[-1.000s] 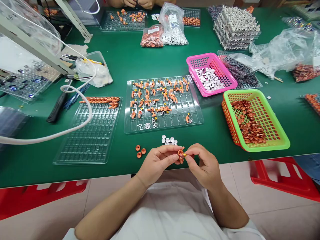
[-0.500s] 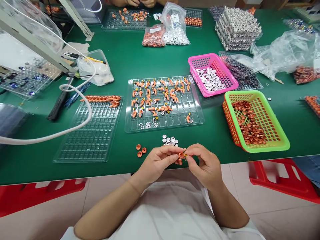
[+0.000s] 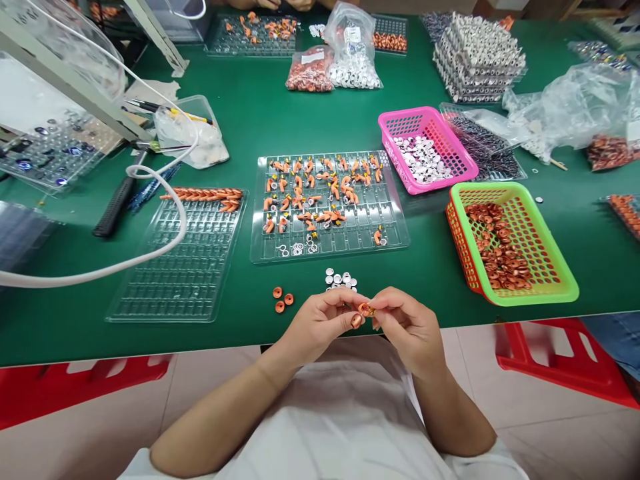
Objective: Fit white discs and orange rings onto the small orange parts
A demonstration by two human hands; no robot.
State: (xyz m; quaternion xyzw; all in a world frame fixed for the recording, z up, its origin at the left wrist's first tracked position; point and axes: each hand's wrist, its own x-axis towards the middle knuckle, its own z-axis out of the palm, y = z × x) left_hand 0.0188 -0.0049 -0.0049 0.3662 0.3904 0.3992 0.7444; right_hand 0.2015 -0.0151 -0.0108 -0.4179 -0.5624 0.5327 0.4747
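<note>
The left hand (image 3: 314, 327) and right hand (image 3: 413, 331) both pinch a small shiny orange piece (image 3: 365, 309), which might pop away if one grip slips.

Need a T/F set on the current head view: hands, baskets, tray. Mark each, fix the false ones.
1. The left hand and right hand meet at a small copper-coloured workpiece. True.
2. The pink basket holds white discs. True.
3. The pink basket stands nearer the person than the left hand does. False: it stands farther away.
4. The lime-green basket stands to the right of the clear tray. True.
5. The clear tray lies between the person's body and the hands. False: it lies beyond the hands.
</note>
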